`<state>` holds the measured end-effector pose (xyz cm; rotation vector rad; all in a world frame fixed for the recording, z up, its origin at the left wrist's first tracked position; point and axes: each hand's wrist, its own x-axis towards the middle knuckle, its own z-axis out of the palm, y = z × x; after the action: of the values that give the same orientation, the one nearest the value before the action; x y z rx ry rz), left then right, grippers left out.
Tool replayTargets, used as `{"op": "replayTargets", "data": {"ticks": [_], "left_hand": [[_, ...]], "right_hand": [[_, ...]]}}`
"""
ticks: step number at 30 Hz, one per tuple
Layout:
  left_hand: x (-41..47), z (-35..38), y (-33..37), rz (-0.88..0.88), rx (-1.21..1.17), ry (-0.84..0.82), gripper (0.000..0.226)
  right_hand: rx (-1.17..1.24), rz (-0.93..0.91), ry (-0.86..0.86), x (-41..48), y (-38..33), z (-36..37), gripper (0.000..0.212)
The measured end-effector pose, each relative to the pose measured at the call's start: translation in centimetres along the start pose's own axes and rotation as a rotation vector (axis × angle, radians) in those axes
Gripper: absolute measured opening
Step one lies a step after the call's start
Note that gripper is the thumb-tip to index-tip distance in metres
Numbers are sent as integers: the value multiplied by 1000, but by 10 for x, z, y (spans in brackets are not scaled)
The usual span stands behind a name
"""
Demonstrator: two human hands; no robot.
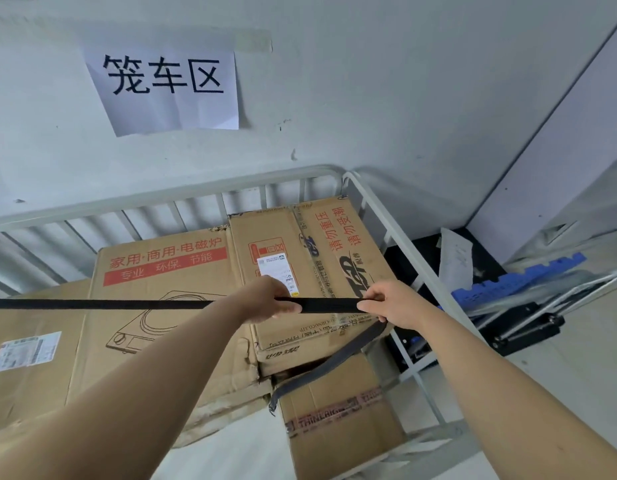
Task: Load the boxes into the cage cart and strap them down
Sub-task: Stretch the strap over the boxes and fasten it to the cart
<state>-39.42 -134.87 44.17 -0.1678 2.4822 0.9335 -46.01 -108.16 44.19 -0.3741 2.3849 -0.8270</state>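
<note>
Several brown cardboard boxes fill the white metal cage cart [397,220]: a wide one with red print [161,271], a taller one [310,244] on the right, a small taped one [341,424] low in front. A black strap [103,304] runs taut from the left edge across the boxes. My left hand [269,299] grips the strap. A little to the right, my right hand [386,303] pinches the same strap. Its loose grey end [334,362] hangs down from my right hand over the small box.
A paper sign [165,88] is taped to the white wall behind the cart. Right of the cart, on the floor by the corner, lie a blue plastic piece [518,278], a folded black-and-metal trolley [521,320] and a white sheet [456,261].
</note>
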Motion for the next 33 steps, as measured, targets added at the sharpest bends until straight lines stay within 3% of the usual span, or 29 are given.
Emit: {"op": "replayTargets", "data": {"ticks": [5, 12, 20, 27, 33], "left_hand": [[27, 28, 47, 55, 16, -55, 20], [76, 88, 126, 119, 42, -144, 20], [124, 154, 178, 67, 111, -174, 25], [162, 190, 202, -44, 67, -235, 29], [193, 206, 212, -118, -5, -318, 24]], "right_hand": [[32, 9, 93, -11, 29, -27, 13], [34, 44, 28, -10, 83, -63, 6], [39, 106, 93, 3, 178, -103, 31], [66, 151, -25, 23, 232, -102, 38], [319, 218, -157, 43, 248, -98, 45]]}}
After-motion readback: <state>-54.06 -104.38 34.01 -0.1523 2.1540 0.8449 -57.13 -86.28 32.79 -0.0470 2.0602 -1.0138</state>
